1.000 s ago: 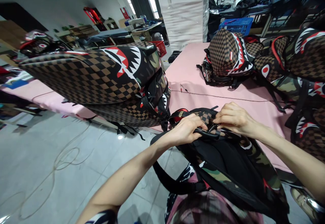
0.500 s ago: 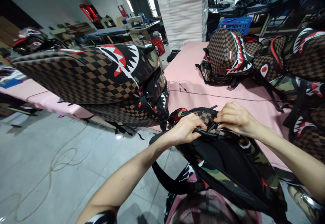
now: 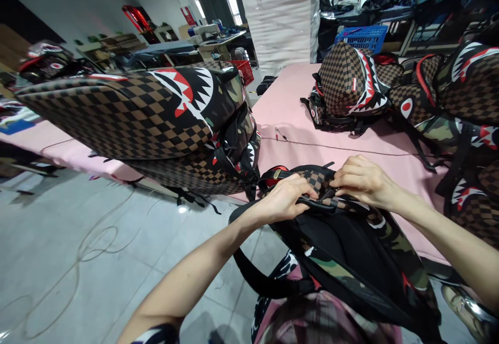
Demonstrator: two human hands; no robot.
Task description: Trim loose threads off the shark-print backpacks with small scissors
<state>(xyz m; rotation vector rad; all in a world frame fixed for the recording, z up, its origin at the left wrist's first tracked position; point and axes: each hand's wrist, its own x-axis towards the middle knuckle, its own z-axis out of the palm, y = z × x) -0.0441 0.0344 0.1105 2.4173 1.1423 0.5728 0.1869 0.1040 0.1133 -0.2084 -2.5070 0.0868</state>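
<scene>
A backpack (image 3: 335, 245) with a black padded back, camouflage sides and brown checks leans between my body and the table's edge. My left hand (image 3: 290, 196) is closed around its black top handle, fingers curled under. To the right, my right hand (image 3: 358, 180) pinches at the top of the same bag, near a dark strip by the checkered cloth; what lies exactly between the fingertips is partly hidden. A red-lined strap with a gold label (image 3: 277, 174) sticks up beyond my left hand.
The pink-covered table (image 3: 288, 105) carries checkered shark-mouth backpacks (image 3: 128, 115) stacked at left and more backpacks (image 3: 346, 84) at right. Two pens (image 3: 281, 134) lie mid-table. A blue crate (image 3: 362, 38) and a white wrapped column (image 3: 278, 27) stand behind. A cable (image 3: 80, 255) loops across the floor.
My right hand has shifted very slightly at the top of the backpack, its fingers still pinched. My left hand and the bag look the same.
</scene>
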